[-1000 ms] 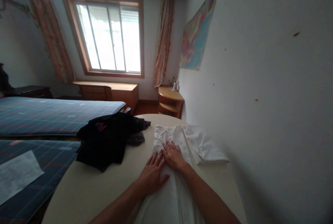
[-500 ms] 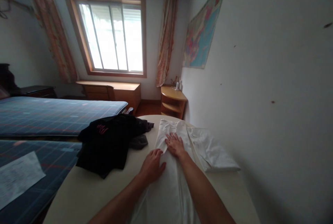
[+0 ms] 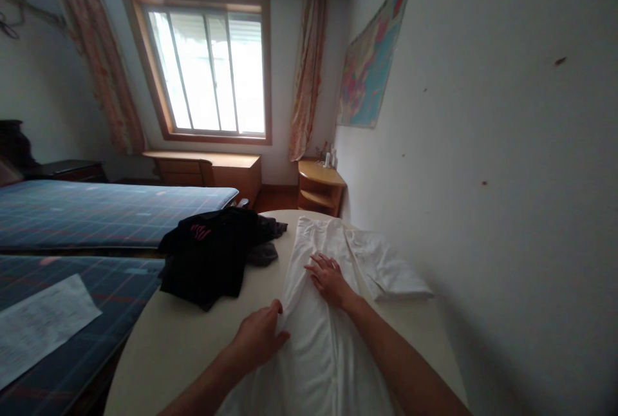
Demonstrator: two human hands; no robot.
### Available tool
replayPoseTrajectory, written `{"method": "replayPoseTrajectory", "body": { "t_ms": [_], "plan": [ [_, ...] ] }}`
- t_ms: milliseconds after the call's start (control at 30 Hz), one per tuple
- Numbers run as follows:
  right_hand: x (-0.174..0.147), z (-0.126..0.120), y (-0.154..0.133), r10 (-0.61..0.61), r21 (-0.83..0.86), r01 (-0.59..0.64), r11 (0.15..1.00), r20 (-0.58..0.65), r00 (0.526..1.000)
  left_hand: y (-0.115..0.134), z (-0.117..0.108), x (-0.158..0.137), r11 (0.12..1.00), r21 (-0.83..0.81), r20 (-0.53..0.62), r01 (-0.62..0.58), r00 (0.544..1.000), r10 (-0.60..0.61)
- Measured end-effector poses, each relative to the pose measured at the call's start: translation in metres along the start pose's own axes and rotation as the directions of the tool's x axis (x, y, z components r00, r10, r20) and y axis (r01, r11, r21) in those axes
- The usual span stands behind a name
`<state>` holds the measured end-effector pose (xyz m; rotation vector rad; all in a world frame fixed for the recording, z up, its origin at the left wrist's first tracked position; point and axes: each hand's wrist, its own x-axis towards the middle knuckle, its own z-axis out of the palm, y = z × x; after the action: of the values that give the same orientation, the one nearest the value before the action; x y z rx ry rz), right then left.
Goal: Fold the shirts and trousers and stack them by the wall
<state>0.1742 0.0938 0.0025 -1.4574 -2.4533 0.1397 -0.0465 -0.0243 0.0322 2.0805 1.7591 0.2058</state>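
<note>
A long white garment (image 3: 309, 332), which looks like trousers with a gathered top end, lies lengthwise on the round cream table (image 3: 154, 351). Flat on its upper part rests my right hand (image 3: 331, 281), fingers spread. My left hand (image 3: 258, 333) is at the garment's left edge, thumb and forefinger apart; its other fingers are partly hidden. Soft wrinkles run through the cloth between and below the hands. A folded white cloth item (image 3: 391, 268) lies right beside the garment.
A heap of black clothing (image 3: 207, 261) with pink lettering sits at the table's left. Beyond that edge are plaid mattresses (image 3: 116, 210), one bearing a paper sheet (image 3: 46, 326). The white wall (image 3: 506, 242) runs close along the right. A corner shelf (image 3: 321, 174) stands behind the table.
My left hand has moved left and nearer to me, down the garment's edge. My right hand has shifted slightly lower on the cloth. The garment's left side now spreads wider.
</note>
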Motion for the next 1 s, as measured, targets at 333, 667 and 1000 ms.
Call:
{"method": "replayPoseTrajectory", "body": {
  "t_ms": [333, 667, 1000],
  "plan": [
    [-0.041, -0.01, -0.048, -0.217, 0.074, 0.22, 0.973, -0.042, 0.975, 0.02, -0.022, -0.039, 0.998, -0.031, 0.07, -0.046, 0.996, 0.048],
    [-0.065, -0.027, -0.037, -0.146, 0.095, 0.149, 0.984, -0.039, 0.989, 0.022, -0.005, -0.037, 0.813, -0.574, 0.435, -0.097, 0.805, 0.403],
    [-0.1, -0.012, -0.044, -0.066, 0.228, 0.08, 0.97, -0.066, 0.996, 0.003, 0.028, -0.02, 0.815, -0.11, -0.062, -0.569, 0.823, 0.565]
  ]
}}
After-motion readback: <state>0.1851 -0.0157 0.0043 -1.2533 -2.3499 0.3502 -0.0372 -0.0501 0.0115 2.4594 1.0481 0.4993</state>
